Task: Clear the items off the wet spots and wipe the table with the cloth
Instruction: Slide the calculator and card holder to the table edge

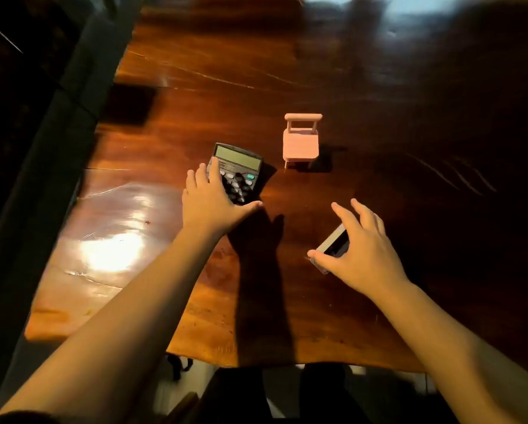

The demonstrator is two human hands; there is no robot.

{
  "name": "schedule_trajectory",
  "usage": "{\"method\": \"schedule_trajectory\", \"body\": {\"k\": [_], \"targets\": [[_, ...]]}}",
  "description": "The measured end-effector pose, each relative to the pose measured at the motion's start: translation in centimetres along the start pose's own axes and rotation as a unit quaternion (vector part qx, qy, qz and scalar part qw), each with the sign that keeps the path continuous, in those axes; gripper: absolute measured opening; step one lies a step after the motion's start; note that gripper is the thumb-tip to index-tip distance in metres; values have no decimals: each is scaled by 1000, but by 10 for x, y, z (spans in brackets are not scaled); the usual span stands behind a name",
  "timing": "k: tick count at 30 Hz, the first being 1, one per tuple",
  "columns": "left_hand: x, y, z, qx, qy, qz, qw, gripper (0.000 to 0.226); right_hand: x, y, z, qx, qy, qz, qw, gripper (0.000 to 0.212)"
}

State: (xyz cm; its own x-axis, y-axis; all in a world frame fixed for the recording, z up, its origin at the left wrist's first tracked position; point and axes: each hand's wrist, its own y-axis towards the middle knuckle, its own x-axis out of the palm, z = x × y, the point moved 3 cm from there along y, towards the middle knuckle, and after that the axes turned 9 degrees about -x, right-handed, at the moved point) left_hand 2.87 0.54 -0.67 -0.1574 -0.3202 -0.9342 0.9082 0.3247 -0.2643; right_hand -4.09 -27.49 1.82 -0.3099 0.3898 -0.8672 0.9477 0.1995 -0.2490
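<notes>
Wooden table point(287, 71): calculator point(241, 169), pink chair point(301, 145).

Two bare forearms in view, no sleeves to approx. elbow. Left hand point(209, 201) & right hand point(362, 252): bare, no gloves, rings, watch or bands visible. Nails short, unpainted as far as can tell. Dark fabric edge at bottom left corner near left upper arm, poss. a sleeve; too dim to be sure. Dark clothing on lap/legs at bottom centre, detail lost in shadow.
</notes>
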Motion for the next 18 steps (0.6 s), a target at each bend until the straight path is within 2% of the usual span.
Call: {"method": "schedule_trajectory", "body": {"k": [3, 7, 18], "targets": [[12, 9, -2, -14, 5, 11, 1000, 133, 19, 2, 8, 24, -13, -30, 999, 109], [21, 18, -4, -40, -8, 23, 999, 125, 43, 5, 15, 7, -29, -43, 999, 105], [24, 37, -1, -61, 24, 6, 998, 133, 50, 10, 23, 5, -8, 0, 1000, 95]]}}
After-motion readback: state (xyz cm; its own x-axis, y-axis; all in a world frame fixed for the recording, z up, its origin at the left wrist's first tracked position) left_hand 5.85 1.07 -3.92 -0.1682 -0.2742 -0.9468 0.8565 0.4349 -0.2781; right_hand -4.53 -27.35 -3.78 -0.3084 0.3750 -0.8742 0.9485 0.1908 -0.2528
